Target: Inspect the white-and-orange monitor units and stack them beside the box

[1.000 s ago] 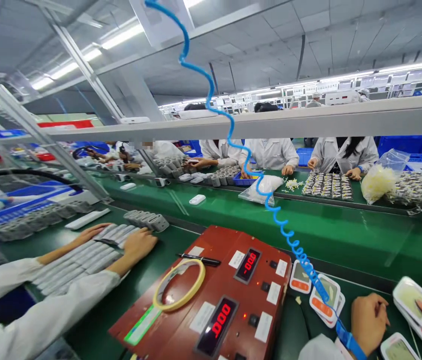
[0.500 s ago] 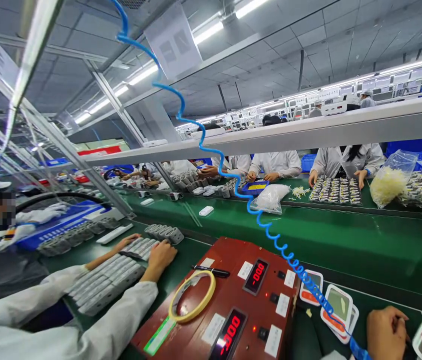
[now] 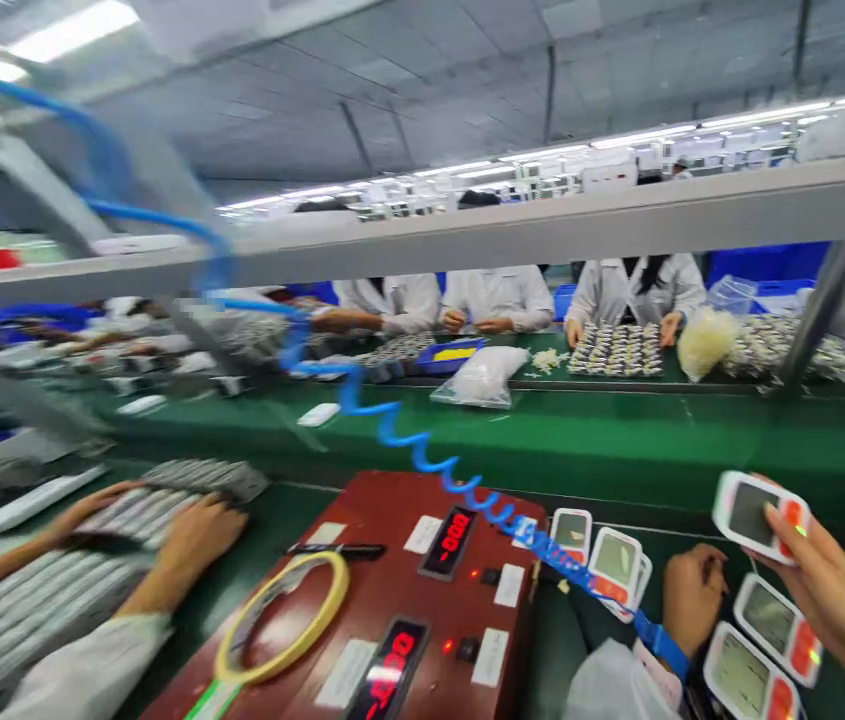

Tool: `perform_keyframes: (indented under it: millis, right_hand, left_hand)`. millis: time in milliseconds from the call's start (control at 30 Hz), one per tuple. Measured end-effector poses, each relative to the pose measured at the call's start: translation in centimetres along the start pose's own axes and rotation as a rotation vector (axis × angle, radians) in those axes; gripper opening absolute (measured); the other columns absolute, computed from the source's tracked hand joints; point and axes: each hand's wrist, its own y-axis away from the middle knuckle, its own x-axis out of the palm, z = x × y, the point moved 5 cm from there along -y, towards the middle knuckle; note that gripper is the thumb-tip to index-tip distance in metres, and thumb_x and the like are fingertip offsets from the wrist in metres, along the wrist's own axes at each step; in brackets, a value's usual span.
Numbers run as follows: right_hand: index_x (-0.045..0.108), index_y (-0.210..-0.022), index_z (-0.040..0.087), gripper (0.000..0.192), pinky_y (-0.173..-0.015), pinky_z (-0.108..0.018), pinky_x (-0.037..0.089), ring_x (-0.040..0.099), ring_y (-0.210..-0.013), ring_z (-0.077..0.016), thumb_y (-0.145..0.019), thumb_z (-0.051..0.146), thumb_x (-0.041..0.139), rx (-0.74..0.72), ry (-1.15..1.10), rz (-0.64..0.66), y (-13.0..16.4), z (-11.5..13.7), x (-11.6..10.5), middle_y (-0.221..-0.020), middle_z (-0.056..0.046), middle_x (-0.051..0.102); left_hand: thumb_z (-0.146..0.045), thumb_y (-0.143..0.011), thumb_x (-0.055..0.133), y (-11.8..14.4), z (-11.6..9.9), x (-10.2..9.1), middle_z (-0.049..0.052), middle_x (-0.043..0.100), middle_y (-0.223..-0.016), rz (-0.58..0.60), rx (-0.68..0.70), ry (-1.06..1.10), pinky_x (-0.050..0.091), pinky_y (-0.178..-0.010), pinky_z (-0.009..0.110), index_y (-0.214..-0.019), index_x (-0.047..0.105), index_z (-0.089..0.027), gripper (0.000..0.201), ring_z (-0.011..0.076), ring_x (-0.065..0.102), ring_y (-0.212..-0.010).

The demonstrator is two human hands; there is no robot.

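Note:
My right hand (image 3: pixel 816 570) holds up a small white screen device (image 3: pixel 756 512) at the right, fingers around its orange end and thumb on its face. The screen is dark grey. My left hand (image 3: pixel 692 600) rests low on the bench with curled fingers; whatever they grip, if anything, is hidden. A blue wrist strap (image 3: pixel 660 642) on my left wrist joins a coiled blue cord (image 3: pixel 478 492). Two more such devices, an upper one (image 3: pixel 776 622) and a lower one (image 3: pixel 743 672), lie right of my left hand. Several others, including one screen device (image 3: pixel 615 565), lie left of it.
A red-brown box (image 3: pixel 392 500) with red digital displays stands to the left, bearing a yellow tape roll (image 3: pixel 283 615) and a pen (image 3: pixel 336 550). Beyond runs a green conveyor (image 3: pixel 579 430). A co-worker's hands touch grey blocks (image 3: pixel 39 600) at far left. A metal rail (image 3: pixel 467 240) crosses overhead.
The view has swung right, blurring part of the scene. My right hand has come into view with a screen device, and more devices show beside my left hand, which stays curled.

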Motion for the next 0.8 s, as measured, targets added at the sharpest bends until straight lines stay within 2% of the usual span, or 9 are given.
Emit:
perform_keyframes:
  millis: [67,200,400,567,800]
  right_hand:
    - [0.046,-0.137,0.034,0.075,-0.076,-0.033,0.058,0.062,-0.101,-0.0261,-0.071,0.047,0.078,-0.01,-0.076,-0.003,0.1,1.4,2.0,-0.119,-0.004,0.062]
    - [0.04,-0.142,0.034,0.077,-0.079,-0.035,0.057,0.062,-0.102,-0.0255,-0.075,0.052,0.074,-0.032,-0.136,-0.039,0.9,2.8,4.1,-0.121,-0.005,0.061]
    - [0.027,-0.147,0.039,0.081,-0.082,-0.035,0.056,0.061,-0.104,-0.0238,-0.079,0.052,0.07,0.028,-0.135,-0.028,2.1,2.5,4.2,-0.128,-0.003,0.056]
    - [0.027,-0.146,0.041,0.073,-0.083,-0.034,0.055,0.06,-0.106,-0.0233,-0.084,0.052,0.063,0.038,-0.142,0.05,2.2,2.3,4.5,-0.131,-0.002,0.054]
    - [0.032,-0.144,0.036,0.067,-0.083,-0.035,0.053,0.059,-0.106,-0.025,-0.085,0.05,0.062,0.047,-0.14,0.118,2.5,1.8,4.9,-0.13,-0.005,0.054]
  left_hand:
    - [-0.016,-0.087,0.042,0.0,-0.4,-0.2,0.001,0.069,-0.066,0.009,0.026,0.002,0.047,-0.063,0.022,-0.099,0.069,-0.016,0.03,0.0126,0.06,-0.055]
    - [-0.016,-0.087,0.043,0.3,-0.8,-0.3,0.0,0.068,-0.062,0.016,0.056,0.005,0.044,-0.058,0.02,-0.093,0.069,-0.016,0.027,0.012,0.059,-0.053]
    - [-0.013,-0.086,0.044,0.4,-0.6,-0.5,0.0,0.066,-0.06,-0.018,0.046,-0.001,0.042,-0.055,0.019,-0.079,0.068,-0.016,0.026,0.0115,0.058,-0.051]
    - [-0.014,-0.086,0.045,0.2,-0.3,-0.4,0.001,0.067,-0.061,-0.02,0.025,-0.024,0.043,-0.056,0.02,-0.072,0.066,-0.015,0.025,0.0123,0.061,-0.053]
    - [-0.019,-0.088,0.046,0.6,-0.3,-0.5,0.005,0.071,-0.072,-0.034,0.006,-0.01,0.049,-0.067,0.025,-0.081,0.069,-0.014,0.024,0.0169,0.066,-0.065]
